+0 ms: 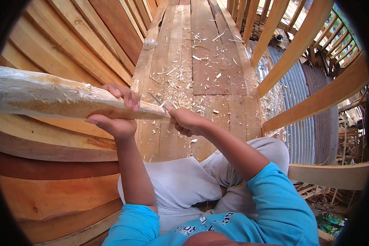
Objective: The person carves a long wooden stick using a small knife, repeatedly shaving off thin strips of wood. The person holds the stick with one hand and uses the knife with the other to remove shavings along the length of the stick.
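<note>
A thick, pale length of wood (pixel 49 94), stripped of bark and tapering to the right, reaches in from the left rim. My left hand (pixel 121 107) is wrapped round it near the narrow end, with the thumb below and the fingers over the top. At the tapered tip, my right hand (pixel 186 121) is closed round the handle of a knife, the handle mostly hidden by the fingers. The knife's thin blade (pixel 155 99) points up and to the left, beside the far side of the tip.
Curled wood shavings (pixel 180 82) litter the plank floor (pixel 219 78). A plank wall (pixel 53 164) rises at the left, with a small clear container (pixel 150 44) at its foot. Wooden railing slats (pixel 293 112) line the right, with corrugated metal sheets (pixel 295 102) beyond and below.
</note>
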Demonstrator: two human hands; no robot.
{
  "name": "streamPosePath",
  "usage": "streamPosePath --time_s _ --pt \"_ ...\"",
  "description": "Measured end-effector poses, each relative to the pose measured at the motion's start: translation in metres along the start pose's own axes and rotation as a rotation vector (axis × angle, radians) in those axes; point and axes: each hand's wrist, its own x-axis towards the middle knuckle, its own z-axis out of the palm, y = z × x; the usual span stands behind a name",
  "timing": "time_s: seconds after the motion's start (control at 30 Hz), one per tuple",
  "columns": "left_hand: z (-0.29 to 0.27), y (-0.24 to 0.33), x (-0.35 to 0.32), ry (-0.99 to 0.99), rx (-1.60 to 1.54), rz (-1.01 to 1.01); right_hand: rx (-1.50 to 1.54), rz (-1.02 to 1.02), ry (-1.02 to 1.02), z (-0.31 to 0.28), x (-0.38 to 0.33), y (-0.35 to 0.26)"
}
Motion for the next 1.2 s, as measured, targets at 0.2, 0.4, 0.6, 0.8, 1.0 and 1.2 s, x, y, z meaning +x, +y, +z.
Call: streamPosePath --time_s 0.2,0.4,0.6,0.8,1.0,1.2 --pt "-0.001 0.003 0.001 0.014 -0.006 -0.030 -0.031 -0.087 0.174 0.021 -0.015 -0.007" --pt "0.009 0.001 0.006 0.008 -0.007 -0.032 0.060 -0.078 0.162 0.005 0.001 0.010" --pt "0.003 0.001 -0.001 -0.009 0.027 -0.048 0.076 -0.049 0.045 0.020 -0.030 -0.015" --pt "0.005 -0.002 -0.001 0.015 0.030 -0.016 0.032 -0.054 0.067 0.013 -0.011 -0.003" --pt "0.007 -0.005 0.006 0.064 -0.022 -0.013 -0.079 0.003 0.155 -0.024 0.022 0.031" --pt "-0.003 -0.001 0.005 0.189 0.069 0.020 -0.171 -0.163 0.211 0.020 0.000 0.007"
